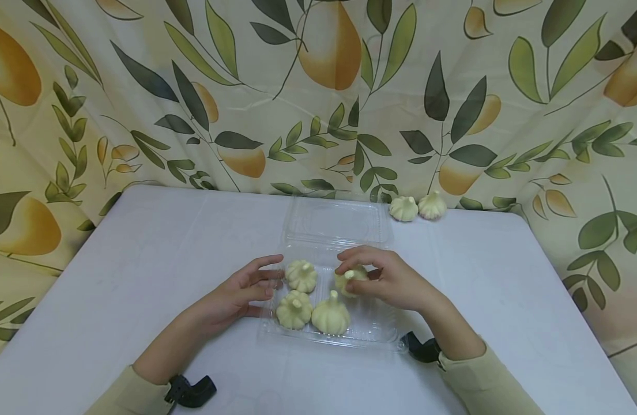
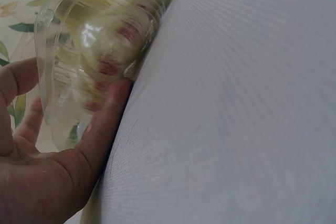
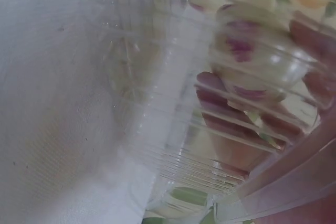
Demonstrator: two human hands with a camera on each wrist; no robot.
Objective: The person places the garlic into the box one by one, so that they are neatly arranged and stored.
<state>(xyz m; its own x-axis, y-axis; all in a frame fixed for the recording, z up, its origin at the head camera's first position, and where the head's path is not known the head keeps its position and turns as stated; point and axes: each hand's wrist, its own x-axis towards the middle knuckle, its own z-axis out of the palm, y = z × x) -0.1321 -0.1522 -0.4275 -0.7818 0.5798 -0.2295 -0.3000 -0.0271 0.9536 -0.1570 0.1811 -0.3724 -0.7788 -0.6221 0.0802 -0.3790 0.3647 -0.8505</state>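
Observation:
A clear plastic clamshell box [image 1: 372,331] lies on the table with its lid [image 1: 339,222] folded back. Inside its base are garlic bulbs [image 1: 331,314], three of them at the left and front. My right hand [image 1: 393,279] holds another garlic bulb [image 1: 351,280] by thumb and fingers, over the back right part of the base; the right wrist view shows this bulb [image 3: 252,61] through the ribbed plastic wall. Against the box's left side rests my left hand [image 1: 245,291], fingers spread and loosely bent, a fingertip low at the wall [image 2: 58,56] in the left wrist view.
Two more garlic bulbs [image 1: 403,208] stand together at the table's back edge, right of the lid. A white cloth covers the table [image 1: 157,248]. Behind it hangs a curtain [image 1: 318,115] printed with leaves and fruit. Black wrist mounts [image 1: 191,392] sit on both forearms.

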